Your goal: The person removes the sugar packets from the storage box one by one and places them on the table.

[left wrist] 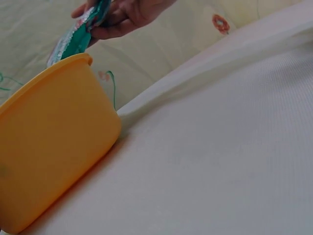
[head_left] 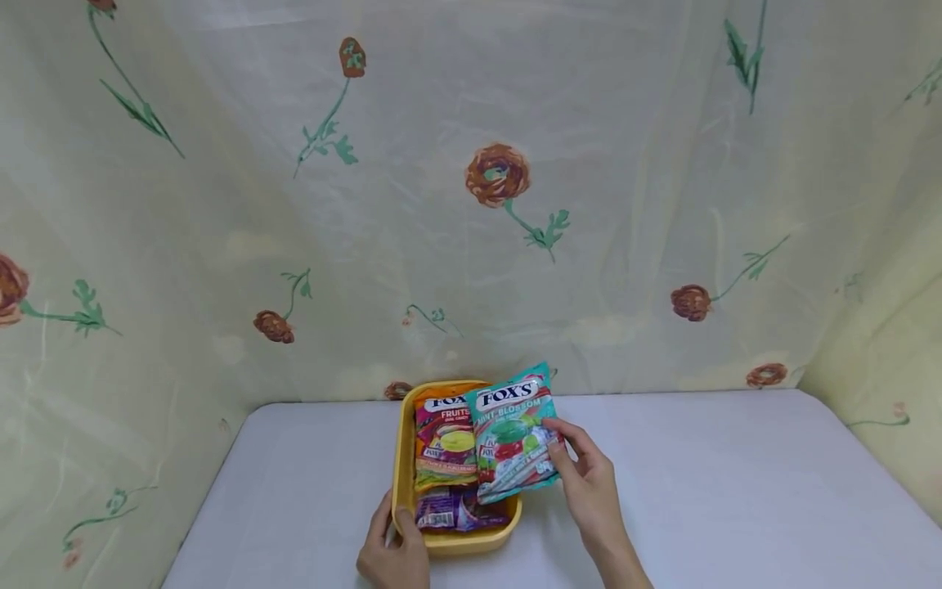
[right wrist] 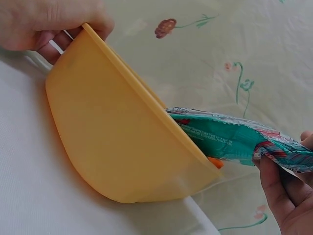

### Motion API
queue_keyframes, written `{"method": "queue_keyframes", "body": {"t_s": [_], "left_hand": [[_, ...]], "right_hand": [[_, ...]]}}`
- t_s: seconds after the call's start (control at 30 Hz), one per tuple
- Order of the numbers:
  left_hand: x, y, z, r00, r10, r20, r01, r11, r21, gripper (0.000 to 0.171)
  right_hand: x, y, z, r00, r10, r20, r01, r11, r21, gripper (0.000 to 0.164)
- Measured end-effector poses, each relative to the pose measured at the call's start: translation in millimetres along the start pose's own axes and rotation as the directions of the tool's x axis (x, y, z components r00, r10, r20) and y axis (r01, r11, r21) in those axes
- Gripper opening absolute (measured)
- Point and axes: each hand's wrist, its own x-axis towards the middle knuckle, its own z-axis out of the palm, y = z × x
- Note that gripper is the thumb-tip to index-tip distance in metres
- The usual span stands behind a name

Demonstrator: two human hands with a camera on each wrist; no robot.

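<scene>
A teal candy bag (head_left: 515,433) marked Fox's Mint Blossom is pinched by my right hand (head_left: 592,483) at its right edge, tilted over the right side of a yellow plastic basin (head_left: 471,543). Inside the basin lie an orange Fox's Fruits candy bag (head_left: 445,442), partly covered by the teal one, and a purple packet (head_left: 459,511) at the near end. My left hand (head_left: 397,548) grips the basin's near left rim, thumb over the edge. In the right wrist view the teal bag (right wrist: 230,139) reaches over the rim, its far end hidden behind the basin wall.
The basin stands on a white-covered table (head_left: 699,483), near its back edge. Behind and at both sides hangs a pale curtain (head_left: 412,204) printed with brown flowers. White table surface extends to the left and right of the basin.
</scene>
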Motion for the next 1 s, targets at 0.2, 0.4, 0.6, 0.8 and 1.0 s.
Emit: {"method": "queue_keyframes", "body": {"t_s": [0.2,0.4,0.6,0.8,1.0], "left_hand": [[1.4,-2.5,0.2,1.0,0.018,0.006,-0.018,1.0,-0.006,0.035],[2.1,-0.5,-1.8,1.0,0.011,0.025,-0.009,0.998,-0.062,0.034],[3.4,0.1,-2.4,0.999,0.015,0.038,-0.012,0.997,-0.071,0.033],[4.7,-1.5,-3.1,0.999,0.015,0.04,-0.012,0.998,-0.069,0.032],[7.7,-3.3,-2.3,0.998,0.036,0.055,-0.03,0.994,-0.101,0.033]], "right_hand": [[-0.1,0.1,-2.2,1.0,-0.005,-0.011,0.005,1.0,-0.009,0.031],[1.7,-0.5,-5.2,1.0,-0.016,-0.016,0.016,1.0,-0.009,0.031],[2.6,0.8,-7.8,0.999,-0.03,-0.03,0.03,1.0,-0.001,0.031],[3.7,-0.1,-10.1,0.999,-0.011,-0.043,0.011,1.0,-0.008,0.032],[4.3,-0.6,-13.3,0.998,0.004,-0.068,-0.005,1.0,-0.014,0.032]]}}
